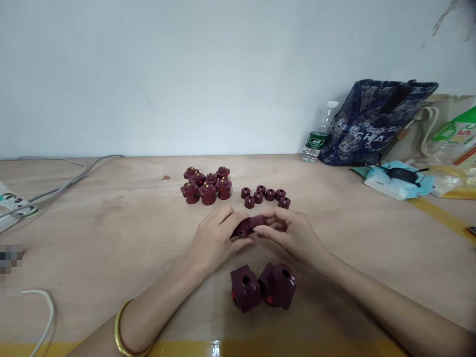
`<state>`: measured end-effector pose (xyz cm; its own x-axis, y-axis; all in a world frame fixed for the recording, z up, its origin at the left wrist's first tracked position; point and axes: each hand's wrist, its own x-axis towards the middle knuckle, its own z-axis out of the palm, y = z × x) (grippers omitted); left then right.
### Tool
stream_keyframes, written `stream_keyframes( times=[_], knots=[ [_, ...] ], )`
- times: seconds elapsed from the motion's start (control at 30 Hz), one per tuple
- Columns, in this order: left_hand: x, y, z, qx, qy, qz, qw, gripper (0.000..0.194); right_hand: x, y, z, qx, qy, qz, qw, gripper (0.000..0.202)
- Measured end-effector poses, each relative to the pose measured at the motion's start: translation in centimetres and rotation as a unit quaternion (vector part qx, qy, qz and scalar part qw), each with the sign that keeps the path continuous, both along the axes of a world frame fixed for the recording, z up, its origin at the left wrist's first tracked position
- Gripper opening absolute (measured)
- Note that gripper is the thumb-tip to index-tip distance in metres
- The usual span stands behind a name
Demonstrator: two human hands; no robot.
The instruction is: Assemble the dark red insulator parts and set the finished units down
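Note:
Between my two hands is a dark maroon part [243,229]. My left hand [219,233] wraps round its left side, thumb below. The fingers of my right hand [288,230] pinch a maroon piece [257,221] at its right end. Nearer to me lie two larger maroon housings [246,288] side by side, each with a round hole and a red spot. Behind my left hand stands a group of maroon housings with brass-coloured bits [208,192]. Several small round maroon caps [259,197] with holes lie to the right of that group.
At the back right stand a water bottle [315,140], a dark blue patterned bag [366,124] and a light blue packet [397,186] with a black item on it. Cables [69,181] and a white packet [13,206] lie at the left.

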<state>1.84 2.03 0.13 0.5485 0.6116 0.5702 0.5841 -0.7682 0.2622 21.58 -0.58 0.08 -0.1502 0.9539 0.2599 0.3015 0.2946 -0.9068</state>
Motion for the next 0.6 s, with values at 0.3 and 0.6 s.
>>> stream_keyframes(
  times=[0.3,0.6],
  knots=[
    [-0.1,0.1,0.3,-0.033,-0.009,-0.005,0.999,0.035,1.0,-0.1,0.5,0.111,-0.071,0.026,0.991,0.030],
    [-0.5,0.4,0.3,-0.039,-0.036,-0.011,0.999,0.037,1.0,-0.1,0.5,0.131,-0.095,0.016,0.987,0.030]
  ],
)
